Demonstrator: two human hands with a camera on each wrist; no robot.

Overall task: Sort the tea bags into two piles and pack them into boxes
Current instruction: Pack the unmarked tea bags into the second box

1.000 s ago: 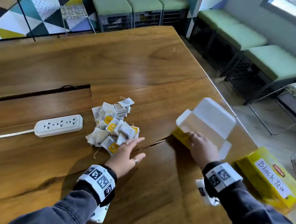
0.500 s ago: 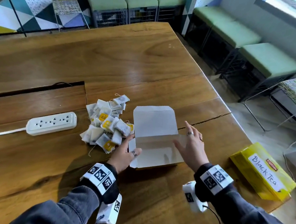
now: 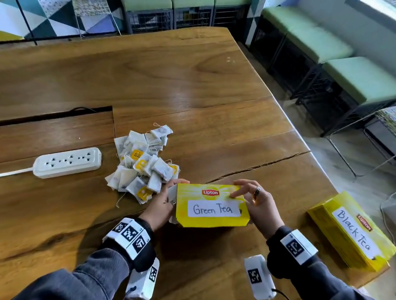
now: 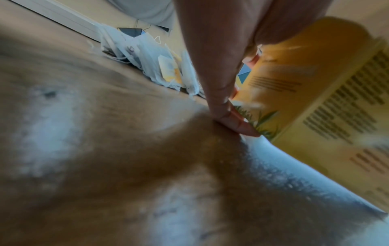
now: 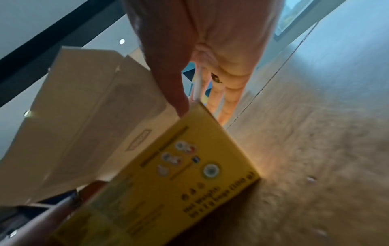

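We hold green tea box [image 3: 212, 207] with left hand [image 3: 161, 206] and right hand [image 3: 257, 204], both gripping its ends. Tea bags [image 3: 143, 162] in one pile mid-desk, not sorted. Black tea box [image 3: 353, 233] waits at desk's right edge. Nothing packed, we think.

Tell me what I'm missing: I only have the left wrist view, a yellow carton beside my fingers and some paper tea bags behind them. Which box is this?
Observer: The head view shows the yellow cardboard box with a white handwritten label reading "Green Tea".
Operator: Is the other hand on it too?
Observer: Yes. The right hand grips its right end, and the left hand holds the left end.
Operator: Where's the second box?
Observer: The yellow box labelled "Black Tea" lies at the table's right edge, touched by neither hand.
Operator: Are the bags sorted?
Observer: No. The white paper tea bags sit in one mixed heap, beside a white power strip.
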